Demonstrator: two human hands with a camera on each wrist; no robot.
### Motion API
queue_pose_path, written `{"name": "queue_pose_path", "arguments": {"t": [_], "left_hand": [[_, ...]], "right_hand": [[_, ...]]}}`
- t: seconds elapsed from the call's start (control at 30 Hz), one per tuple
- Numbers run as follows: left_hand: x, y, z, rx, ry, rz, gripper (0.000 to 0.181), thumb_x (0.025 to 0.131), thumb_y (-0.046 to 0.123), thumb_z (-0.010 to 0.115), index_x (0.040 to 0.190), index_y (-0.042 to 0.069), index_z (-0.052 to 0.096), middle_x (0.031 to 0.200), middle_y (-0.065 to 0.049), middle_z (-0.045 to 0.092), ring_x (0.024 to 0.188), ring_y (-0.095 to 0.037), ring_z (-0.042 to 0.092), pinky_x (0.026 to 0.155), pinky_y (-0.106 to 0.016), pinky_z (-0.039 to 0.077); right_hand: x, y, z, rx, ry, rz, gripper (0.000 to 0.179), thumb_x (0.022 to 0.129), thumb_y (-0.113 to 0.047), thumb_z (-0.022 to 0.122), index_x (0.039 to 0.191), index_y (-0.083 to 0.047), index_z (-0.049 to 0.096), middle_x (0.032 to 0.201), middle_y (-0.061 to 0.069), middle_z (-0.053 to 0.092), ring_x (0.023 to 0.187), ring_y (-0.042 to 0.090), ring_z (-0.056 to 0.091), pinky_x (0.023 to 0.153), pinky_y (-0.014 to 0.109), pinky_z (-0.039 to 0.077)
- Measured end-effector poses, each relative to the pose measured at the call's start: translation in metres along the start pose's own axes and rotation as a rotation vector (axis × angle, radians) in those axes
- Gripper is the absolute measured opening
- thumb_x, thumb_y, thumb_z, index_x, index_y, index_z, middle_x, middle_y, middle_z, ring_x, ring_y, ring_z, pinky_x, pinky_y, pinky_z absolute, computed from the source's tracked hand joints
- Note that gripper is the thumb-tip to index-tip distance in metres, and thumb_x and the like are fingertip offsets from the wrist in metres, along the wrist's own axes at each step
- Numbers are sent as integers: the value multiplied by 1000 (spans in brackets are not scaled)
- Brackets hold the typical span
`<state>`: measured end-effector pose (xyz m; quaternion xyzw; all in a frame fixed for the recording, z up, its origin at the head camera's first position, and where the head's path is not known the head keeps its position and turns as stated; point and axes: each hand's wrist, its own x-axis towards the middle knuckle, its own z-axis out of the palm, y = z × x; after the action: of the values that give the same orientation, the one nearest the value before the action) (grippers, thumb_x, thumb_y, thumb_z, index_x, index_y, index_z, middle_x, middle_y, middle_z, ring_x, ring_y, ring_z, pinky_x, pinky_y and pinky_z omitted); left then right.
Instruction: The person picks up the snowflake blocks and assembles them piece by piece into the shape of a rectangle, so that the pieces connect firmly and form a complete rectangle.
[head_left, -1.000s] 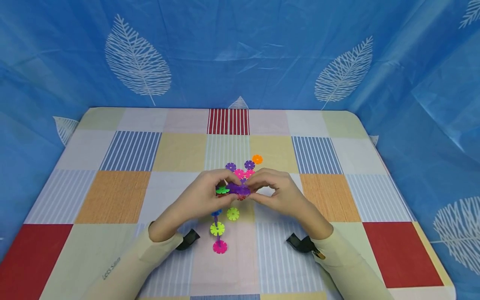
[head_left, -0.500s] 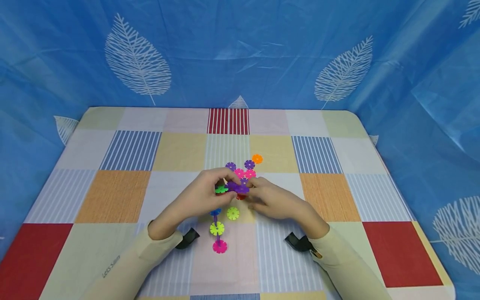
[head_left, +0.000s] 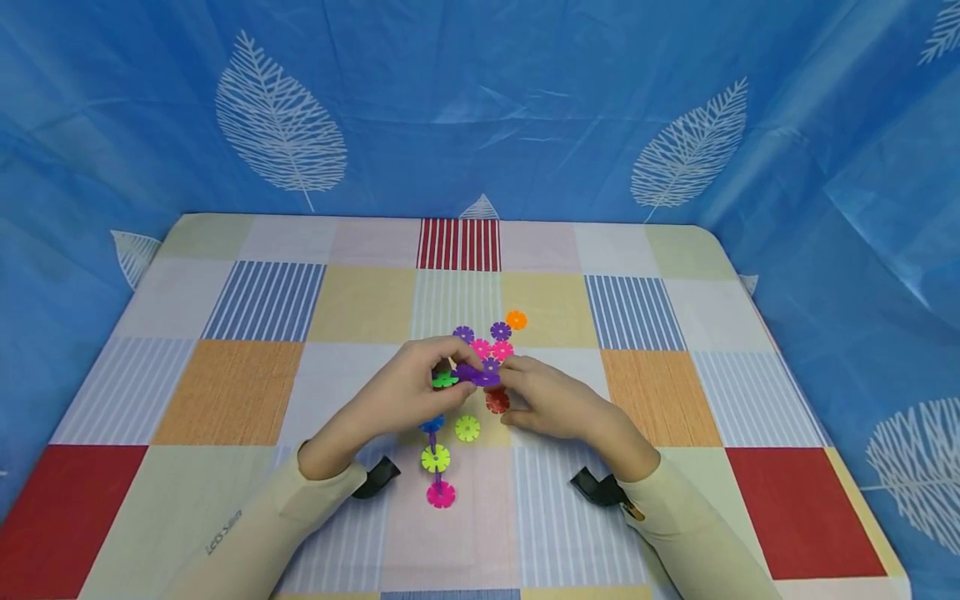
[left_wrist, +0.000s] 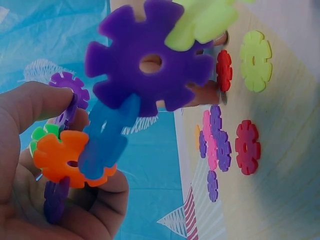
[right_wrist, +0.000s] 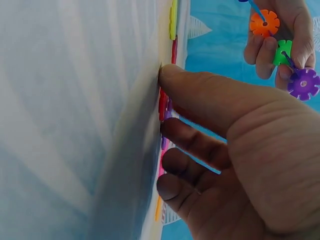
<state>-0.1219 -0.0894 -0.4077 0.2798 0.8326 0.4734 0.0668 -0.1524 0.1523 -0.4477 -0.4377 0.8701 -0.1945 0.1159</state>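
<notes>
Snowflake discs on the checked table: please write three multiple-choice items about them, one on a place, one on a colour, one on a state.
1. Where does the loose red disc lie?
A. beside the right hand
B. at the far table edge
C. on a sleeve

2. What colour is the nearest disc of the chain?
A. orange
B. pink
C. white

3. What is the left hand doing?
A. lying flat, idle
B. gripping joined discs
C. holding scissors

Answers: 1 A, the red disc lies at the right fingertips; 2 B, the chain ends in pink; 3 B, fingers curl around the cluster.
</notes>
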Motion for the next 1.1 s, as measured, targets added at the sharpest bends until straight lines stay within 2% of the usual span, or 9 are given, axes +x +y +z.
{"name": "queue_pose_path", "arguments": {"t": [0.23,0.5,0.67,0.77,0.87,1.0,1.1], "left_hand": [[0,0,1,0,2,-3,23,86,12,75,106,19,65,95,12,63,76,-13,56,63,-27,52],[0,1,3,-6,0,10,22,85,11,76,105,16,67,97,10,63,84,-14,59,70,-27,55],[-1,0,3,-10,1,1,22,86,12,75,105,18,67,98,11,63,83,-12,59,71,-28,55],[-1,0,3,-14,2,0,22,86,12,75,106,18,68,97,11,63,80,-11,58,69,-28,55],[-1,0,3,-17,5,4,22,86,11,75,107,17,69,96,11,63,76,-12,57,66,-29,54],[0,-1,3,-14,11,3,22,86,11,75,107,17,69,95,12,64,74,-12,57,65,-29,53],[0,-2,3,-13,11,0,22,87,11,75,107,18,70,94,12,64,74,-13,56,64,-30,53]], "right_hand": [[0,-1,1,-30,1,-5,26,84,-18,74,107,-10,66,101,-4,55,90,10,50,85,27,48],[-1,-2,3,-63,-4,105,33,70,-19,71,101,-14,60,90,-8,53,76,7,49,67,22,46],[-2,0,0,-32,29,135,27,68,-17,68,92,-18,55,77,-9,53,66,6,49,58,22,45],[-5,2,-5,38,99,96,25,70,-14,67,92,-18,55,75,-10,54,63,6,49,56,22,45],[-10,6,-11,143,197,19,23,74,-9,67,95,-15,59,75,-10,55,63,9,50,55,24,45],[-13,13,-15,303,314,-92,21,80,-1,68,96,-12,63,80,-10,60,67,9,52,57,31,50],[-13,16,-15,405,371,-140,23,82,2,74,99,-10,65,87,-7,65,72,10,56,62,33,53]]}}
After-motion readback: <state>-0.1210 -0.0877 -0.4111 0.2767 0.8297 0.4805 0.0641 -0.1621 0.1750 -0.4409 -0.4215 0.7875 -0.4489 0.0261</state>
